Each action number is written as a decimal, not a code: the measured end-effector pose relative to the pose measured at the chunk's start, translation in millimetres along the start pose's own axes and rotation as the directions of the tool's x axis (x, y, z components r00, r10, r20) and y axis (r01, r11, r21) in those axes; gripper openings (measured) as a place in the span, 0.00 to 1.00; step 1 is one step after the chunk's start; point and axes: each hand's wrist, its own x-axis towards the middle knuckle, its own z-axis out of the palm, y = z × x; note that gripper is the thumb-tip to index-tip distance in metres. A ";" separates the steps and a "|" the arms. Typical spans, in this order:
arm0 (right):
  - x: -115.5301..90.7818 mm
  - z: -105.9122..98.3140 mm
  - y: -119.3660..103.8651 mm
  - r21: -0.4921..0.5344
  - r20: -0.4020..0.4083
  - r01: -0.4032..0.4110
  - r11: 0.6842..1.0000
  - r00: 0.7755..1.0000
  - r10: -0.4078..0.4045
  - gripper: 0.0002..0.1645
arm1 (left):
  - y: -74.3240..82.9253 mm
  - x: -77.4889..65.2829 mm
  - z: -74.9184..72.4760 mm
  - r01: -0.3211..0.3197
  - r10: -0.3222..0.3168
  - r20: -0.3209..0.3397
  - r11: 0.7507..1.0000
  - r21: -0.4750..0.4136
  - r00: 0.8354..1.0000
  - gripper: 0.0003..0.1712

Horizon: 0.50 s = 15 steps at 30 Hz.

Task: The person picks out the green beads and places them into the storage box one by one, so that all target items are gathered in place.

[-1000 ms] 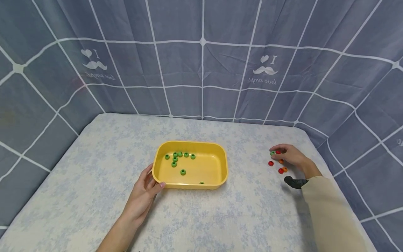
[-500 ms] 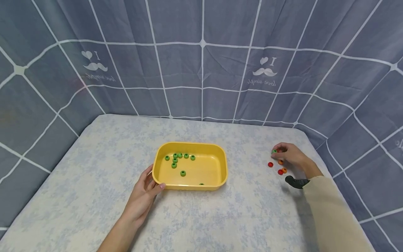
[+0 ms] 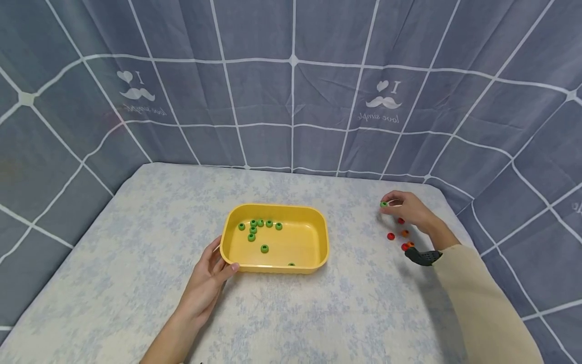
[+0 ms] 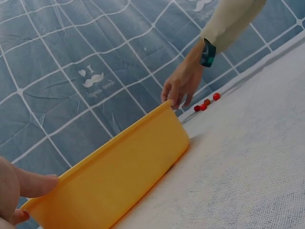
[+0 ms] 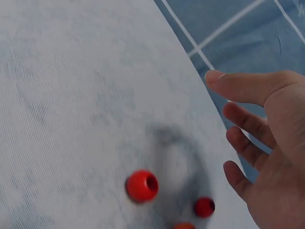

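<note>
My left hand [image 3: 204, 285] grips the near left corner of a yellow plastic tray [image 3: 297, 237], thumb on the rim and fingers beneath. Several green beads [image 3: 264, 248] lie inside it, most toward the left. On the right, my right hand [image 3: 411, 210] pinches a green bead [image 3: 384, 204] between thumb and fingertips, over the table. In the right wrist view the bead is hidden behind the thumb [image 5: 238, 86]. Below that hand lie loose red beads, one [image 3: 391, 236] set apart to the left, and an orange bead [image 3: 405, 233].
A pale floral cloth [image 3: 291, 318] covers the table. Blue-grey curtains [image 3: 254, 91] with white lines stand at the back and both sides. A black wrist strap part [image 3: 423, 257] overlaps the lower loose beads in the head view.
My right hand has picked the green bead from the loose group and moved it up and slightly left, uncovering a red bead. The left hand and tray have stayed put.
</note>
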 end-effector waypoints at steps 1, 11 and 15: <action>1.5 1.5 -4.1 -0.006 0.005 0.013 1.000 1.000 -0.013 0.22 | 0.0 0.4 0.0 -0.001 0.001 0.002 1.000 0.000 1.000 0.53; 14.8 21.3 -47.0 -0.040 0.082 0.145 0.989 0.987 -0.141 0.19 | 0.2 0.3 0.1 -0.003 0.003 0.005 1.000 -0.006 1.000 0.53; 21.4 31.5 -62.6 -0.044 0.115 0.177 0.983 0.978 -0.171 0.19 | 0.7 0.2 0.2 0.001 -0.001 0.006 1.000 -0.006 1.000 0.53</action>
